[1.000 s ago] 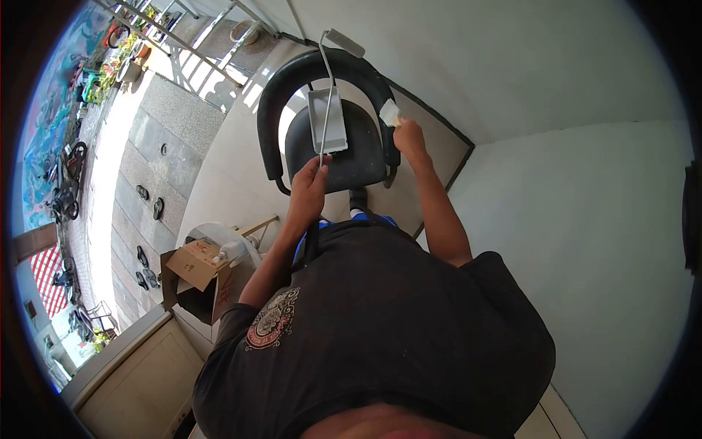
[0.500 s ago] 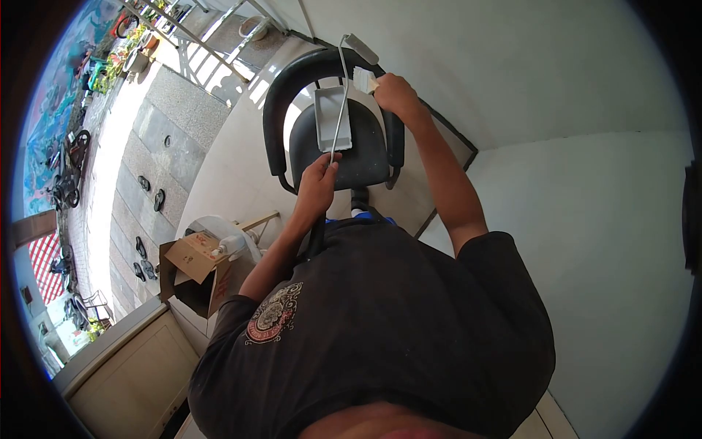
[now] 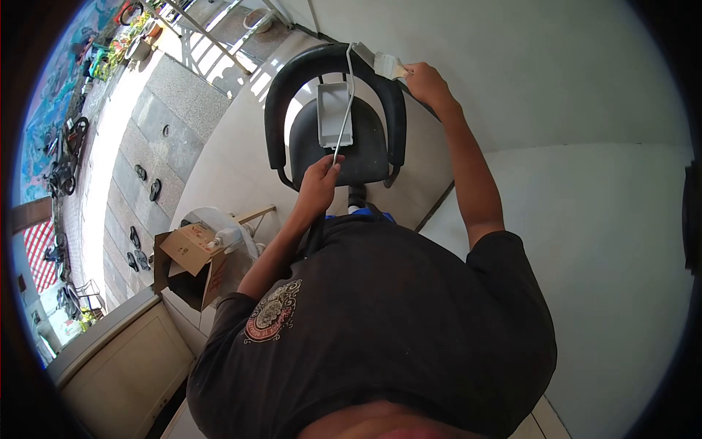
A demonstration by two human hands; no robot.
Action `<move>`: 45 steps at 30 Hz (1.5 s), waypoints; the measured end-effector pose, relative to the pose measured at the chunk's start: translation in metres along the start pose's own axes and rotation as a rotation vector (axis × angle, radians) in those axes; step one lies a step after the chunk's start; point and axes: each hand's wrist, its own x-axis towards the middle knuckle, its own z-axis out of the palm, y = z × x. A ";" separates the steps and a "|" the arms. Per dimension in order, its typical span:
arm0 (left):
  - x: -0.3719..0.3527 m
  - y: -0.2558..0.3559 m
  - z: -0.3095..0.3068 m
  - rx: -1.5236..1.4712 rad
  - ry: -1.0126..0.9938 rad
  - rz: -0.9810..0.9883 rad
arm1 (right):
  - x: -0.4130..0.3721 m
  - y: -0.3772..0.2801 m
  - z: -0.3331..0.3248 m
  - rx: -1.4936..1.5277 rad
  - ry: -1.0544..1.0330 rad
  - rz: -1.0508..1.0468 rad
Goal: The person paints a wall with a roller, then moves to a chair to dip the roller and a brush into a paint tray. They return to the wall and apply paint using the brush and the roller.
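My left hand [image 3: 319, 183] is closed on a paint roller [image 3: 363, 53], whose bent wire frame runs up over the tray to the roller head. In my right hand [image 3: 429, 86] is a paintbrush [image 3: 387, 66] with broad pale bristles. The bristles are right at the roller head and partly overlap it in this view. A grey paint tray [image 3: 333, 106] lies on the seat of a black office chair [image 3: 303, 139], below the roller frame.
An opened cardboard box [image 3: 191, 252] sits at lower left with a clear bottle [image 3: 228, 238] beside it. A pale wall [image 3: 526, 80] rises on the right. Outside at left, several sandals [image 3: 155, 190] lie on grey paving, and a metal ladder-like frame [image 3: 212, 40] stands at upper left.
My right hand has moved outward to the right and slightly up, the paintbrush shifting with it beside the roller head. My left hand keeps its hold on the roller.
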 end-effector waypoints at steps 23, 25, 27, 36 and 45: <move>-0.002 0.007 -0.001 0.019 -0.075 0.021 | 0.016 0.044 0.000 0.151 -0.133 0.141; -0.002 0.008 -0.001 0.017 -0.078 0.025 | 0.020 0.048 0.007 0.090 -0.161 0.148; -0.002 0.008 -0.001 0.021 -0.055 0.018 | 0.016 0.042 0.010 0.098 -0.230 0.137; -0.005 -0.001 -0.001 -0.017 -0.077 0.010 | -0.004 0.027 0.022 0.131 -0.231 0.033; -0.009 0.002 0.000 -0.045 -0.101 -0.030 | -0.008 0.039 -0.008 0.289 -0.186 0.072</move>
